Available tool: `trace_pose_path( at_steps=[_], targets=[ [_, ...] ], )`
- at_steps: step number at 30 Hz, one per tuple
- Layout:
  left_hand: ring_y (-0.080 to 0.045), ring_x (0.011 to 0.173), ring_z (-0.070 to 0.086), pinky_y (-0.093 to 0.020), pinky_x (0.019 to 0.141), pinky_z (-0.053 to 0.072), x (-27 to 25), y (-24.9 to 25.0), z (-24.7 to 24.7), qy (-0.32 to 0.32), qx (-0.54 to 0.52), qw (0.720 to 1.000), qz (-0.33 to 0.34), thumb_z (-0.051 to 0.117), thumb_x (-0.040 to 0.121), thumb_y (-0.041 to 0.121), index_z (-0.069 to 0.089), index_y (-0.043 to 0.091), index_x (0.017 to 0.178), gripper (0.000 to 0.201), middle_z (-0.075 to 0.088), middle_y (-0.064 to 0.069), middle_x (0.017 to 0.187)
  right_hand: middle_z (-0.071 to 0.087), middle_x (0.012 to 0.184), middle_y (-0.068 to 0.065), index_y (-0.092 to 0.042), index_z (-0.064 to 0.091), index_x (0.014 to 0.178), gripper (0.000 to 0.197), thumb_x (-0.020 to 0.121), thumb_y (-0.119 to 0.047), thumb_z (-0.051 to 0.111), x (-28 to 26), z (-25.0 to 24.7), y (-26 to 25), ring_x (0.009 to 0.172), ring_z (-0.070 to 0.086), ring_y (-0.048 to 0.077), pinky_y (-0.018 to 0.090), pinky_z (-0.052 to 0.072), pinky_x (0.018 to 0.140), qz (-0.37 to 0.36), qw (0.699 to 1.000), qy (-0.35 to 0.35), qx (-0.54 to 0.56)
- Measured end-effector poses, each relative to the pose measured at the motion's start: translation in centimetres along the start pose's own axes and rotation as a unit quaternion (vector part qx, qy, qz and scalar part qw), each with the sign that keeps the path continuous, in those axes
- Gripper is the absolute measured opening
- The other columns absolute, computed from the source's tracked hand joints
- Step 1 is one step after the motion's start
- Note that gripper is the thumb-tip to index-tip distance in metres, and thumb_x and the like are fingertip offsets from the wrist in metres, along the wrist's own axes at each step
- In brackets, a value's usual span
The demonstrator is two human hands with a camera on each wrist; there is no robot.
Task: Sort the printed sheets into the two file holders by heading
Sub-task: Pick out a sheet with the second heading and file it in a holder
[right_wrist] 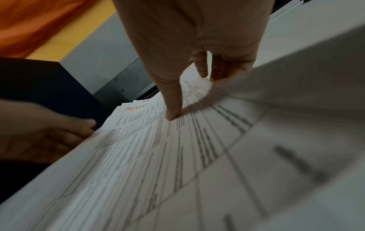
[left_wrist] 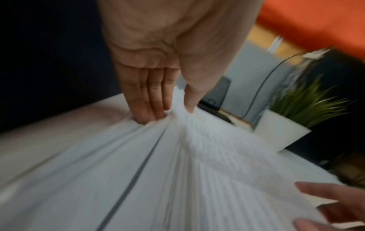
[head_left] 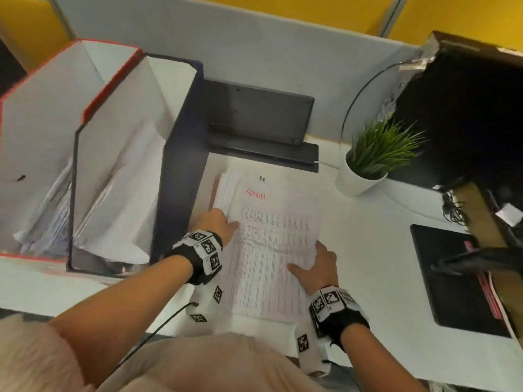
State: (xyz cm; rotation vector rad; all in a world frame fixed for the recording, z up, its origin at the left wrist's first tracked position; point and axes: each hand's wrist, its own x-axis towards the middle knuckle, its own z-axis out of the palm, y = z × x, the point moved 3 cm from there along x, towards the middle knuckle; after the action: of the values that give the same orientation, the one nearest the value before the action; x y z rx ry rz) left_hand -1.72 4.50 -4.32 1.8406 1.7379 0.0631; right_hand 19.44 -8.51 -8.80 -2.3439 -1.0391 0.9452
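Top sheet (head_left: pixel 271 239), headed ADMIN: thin, limp, slippery on stack; left hand (head_left: pixel 219 223) pinches its 9 o'clock edge; right hand (head_left: pixel 317 268) pinches 4 o'clock edge, thumb on top; lift by both edges.

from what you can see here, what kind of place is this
Most likely an office desk in a partitioned cubicle. A grey divider panel backs the white desk, two file holders stand at the left, and a stack of printed sheets headed ADMIN lies in front.
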Motion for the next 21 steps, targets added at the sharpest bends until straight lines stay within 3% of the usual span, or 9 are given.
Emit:
trace_pose_path(
  at_steps=[2, 5, 10, 14, 17, 19, 21],
  targets=[
    [-0.016, 0.052, 0.050, -0.023, 0.050, 0.042, 0.4, -0.8, 0.9, 0.004, -0.013, 1.000, -0.008, 0.066, 0.082, 0.042, 0.046, 0.013, 0.057, 0.043, 0.051, -0.002, 0.057, 0.030, 0.142, 0.013, -0.013, 0.019, 0.147, 0.094, 0.075, -0.038, 0.074, 0.1, 0.0, 0.0, 0.131, 0.035, 0.028, 0.039, 0.032, 0.112, -0.002, 1.000, -0.007, -0.003],
    [-0.018, 0.059, 0.053, -0.026, 0.057, 0.046, 0.4, -0.8, 0.9, 0.052, -0.059, 0.997, -0.006, 0.072, 0.076, 0.038, 0.047, 0.016, 0.060, 0.037, 0.055, -0.001, 0.065, 0.035, 0.140, 0.013, -0.014, 0.024, 0.146, 0.083, 0.080, -0.036, 0.069, 0.2, 0.0, 0.1, 0.128, 0.040, 0.027, 0.041, 0.036, 0.109, -0.009, 1.000, -0.011, -0.004],
    [-0.019, 0.056, 0.052, -0.028, 0.058, 0.047, 0.3, -0.4, 0.6, 0.068, -0.024, 0.997, 0.027, 0.063, 0.087, 0.029, 0.044, 0.015, 0.055, 0.040, 0.052, -0.003, 0.061, 0.036, 0.134, 0.012, -0.016, 0.033, 0.142, 0.078, 0.078, -0.031, 0.073, 0.2, -0.4, -0.1, 0.126, 0.041, 0.026, 0.038, 0.035, 0.109, -0.038, 0.998, 0.004, -0.041],
    [-0.020, 0.063, 0.056, -0.029, 0.056, 0.046, -0.9, -0.1, 0.2, 0.082, 0.066, 0.993, 0.053, 0.046, 0.095, 0.037, 0.065, 0.006, 0.079, 0.040, 0.056, -0.003, 0.071, 0.034, 0.132, 0.011, -0.018, 0.035, 0.140, 0.077, 0.075, -0.024, 0.076, 0.3, -0.6, -0.8, 0.125, 0.037, 0.025, 0.036, 0.035, 0.108, -0.075, 0.995, 0.019, -0.062],
    [-0.026, 0.085, 0.058, -0.036, 0.068, 0.051, -1.6, 0.0, -0.2, 0.152, 0.023, 0.979, 0.136, 0.051, 0.094, 0.026, 0.068, 0.005, 0.103, 0.028, 0.058, -0.010, 0.094, 0.036, 0.129, 0.010, -0.017, 0.032, 0.141, 0.080, 0.074, -0.008, 0.075, 0.6, -0.5, -1.2, 0.121, 0.043, 0.023, 0.035, 0.037, 0.107, -0.083, 0.997, -0.006, 0.002],
    [-0.027, 0.090, 0.057, -0.036, 0.075, 0.051, -1.9, -0.1, -0.4, 0.178, -0.032, 0.965, 0.190, 0.056, 0.092, 0.013, 0.067, 0.007, 0.113, 0.024, 0.060, -0.010, 0.096, 0.042, 0.118, 0.009, -0.018, 0.027, 0.143, 0.088, 0.072, 0.004, 0.073, 0.8, -0.5, -1.4, 0.105, 0.050, 0.022, 0.037, 0.044, 0.101, -0.064, 0.996, -0.022, 0.059],
    [-0.020, 0.084, 0.058, -0.030, 0.075, 0.050, -2.0, -0.1, -0.6, 0.185, -0.088, 0.951, 0.230, 0.059, 0.089, 0.007, 0.069, 0.009, 0.108, 0.022, 0.061, -0.005, 0.090, 0.045, 0.101, 0.008, -0.020, 0.024, 0.144, 0.092, 0.070, 0.010, 0.071, 1.1, -0.6, -1.4, 0.083, 0.048, 0.019, 0.040, 0.051, 0.092, -0.046, 0.994, -0.031, 0.095]
  ],
)
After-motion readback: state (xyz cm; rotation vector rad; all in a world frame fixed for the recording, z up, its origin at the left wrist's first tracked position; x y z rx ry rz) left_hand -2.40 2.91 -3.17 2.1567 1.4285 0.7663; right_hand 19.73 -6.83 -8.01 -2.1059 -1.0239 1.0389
